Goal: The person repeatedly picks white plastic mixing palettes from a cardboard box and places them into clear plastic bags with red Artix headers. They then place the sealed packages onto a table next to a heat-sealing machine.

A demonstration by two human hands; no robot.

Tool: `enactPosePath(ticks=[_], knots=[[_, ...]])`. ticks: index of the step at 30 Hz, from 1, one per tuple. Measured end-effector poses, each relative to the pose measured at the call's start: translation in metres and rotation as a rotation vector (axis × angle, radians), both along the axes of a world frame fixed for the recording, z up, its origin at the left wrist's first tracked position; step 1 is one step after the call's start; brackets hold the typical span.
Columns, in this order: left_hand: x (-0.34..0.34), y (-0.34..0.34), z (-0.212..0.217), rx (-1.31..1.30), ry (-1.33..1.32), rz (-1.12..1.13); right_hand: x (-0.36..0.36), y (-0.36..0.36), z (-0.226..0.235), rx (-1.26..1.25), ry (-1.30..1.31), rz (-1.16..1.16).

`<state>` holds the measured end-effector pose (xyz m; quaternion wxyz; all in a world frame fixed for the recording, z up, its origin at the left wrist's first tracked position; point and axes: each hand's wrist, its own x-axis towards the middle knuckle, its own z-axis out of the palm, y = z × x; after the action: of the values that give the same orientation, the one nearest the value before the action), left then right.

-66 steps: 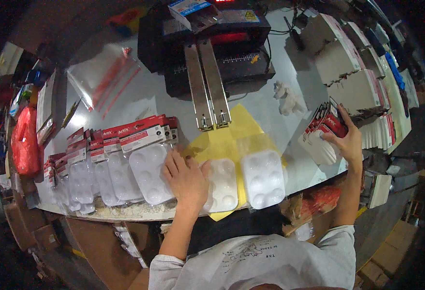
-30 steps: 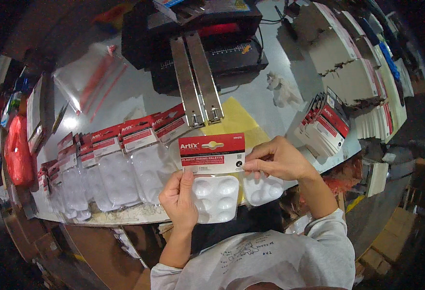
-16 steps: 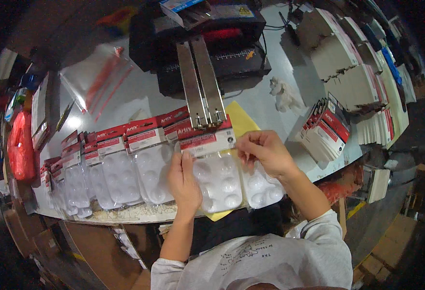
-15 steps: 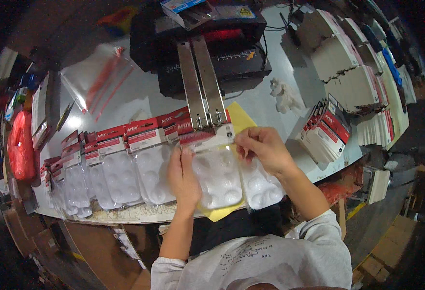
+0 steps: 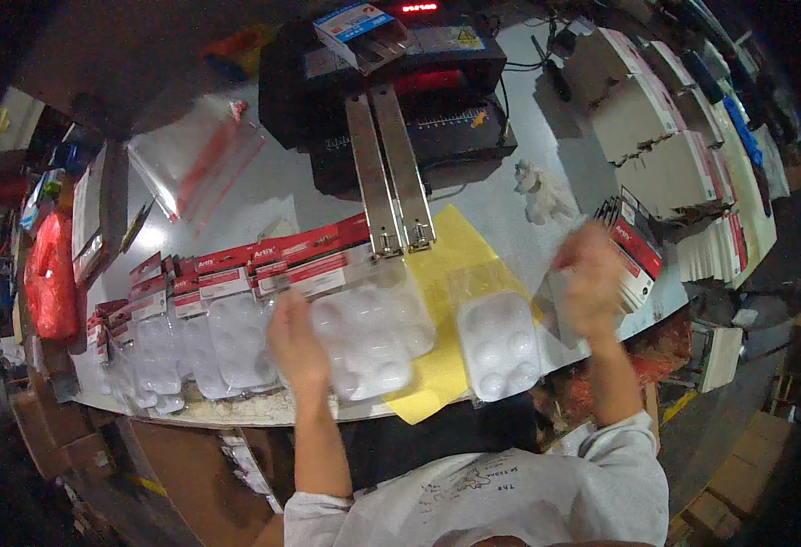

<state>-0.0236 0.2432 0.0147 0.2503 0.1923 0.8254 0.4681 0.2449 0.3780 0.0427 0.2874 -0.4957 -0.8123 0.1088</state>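
Note:
At the left end of the worktable's middle, my left hand point(image 5: 298, 345) is closed at the left edge of a bagged white plastic paint palette point(image 5: 359, 369) with round wells and a red header card. That palette partly overlaps others in the row. My right hand point(image 5: 594, 287) is smeared by motion beside a stack of red and white header cards point(image 5: 635, 260); its fingers cannot be made out. Between the hands, another bagged palette point(image 5: 499, 346) lies apart, partly over a yellow sheet point(image 5: 441, 365). Two metal rails point(image 5: 389, 173) of a black machine point(image 5: 300, 100) extend toward me.
Several carded palettes point(image 5: 227, 342) overlap in a row at the left. Clear bags point(image 5: 186, 155) lie behind them, near a red plastic bag point(image 5: 51, 278). Tall stacks of cards point(image 5: 642, 105) stand at the right. A crumpled white wad point(image 5: 544, 193) and a small box point(image 5: 361, 35) are farther back.
The carded palette has come away from the rail ends and shifted left with my left hand. My right hand has left it and swung right to the card stack.

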Motion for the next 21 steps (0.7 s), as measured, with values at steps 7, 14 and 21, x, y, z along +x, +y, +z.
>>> enactPosePath(ticks=[7, 14, 21], knots=[[0.027, 0.005, -0.015, -0.168, 0.902, -0.316, 0.125, 0.037, -0.004, -0.026, -0.201, -0.197], [0.016, -0.007, -0.026, -0.47, 0.804, -0.689, 0.137, 0.057, 0.012, -0.407, -0.139, 0.08], [-0.034, -0.024, -0.004, -0.358, 0.979, -0.597, 0.137, 0.055, 0.008, -0.472, -0.057, 0.04]])
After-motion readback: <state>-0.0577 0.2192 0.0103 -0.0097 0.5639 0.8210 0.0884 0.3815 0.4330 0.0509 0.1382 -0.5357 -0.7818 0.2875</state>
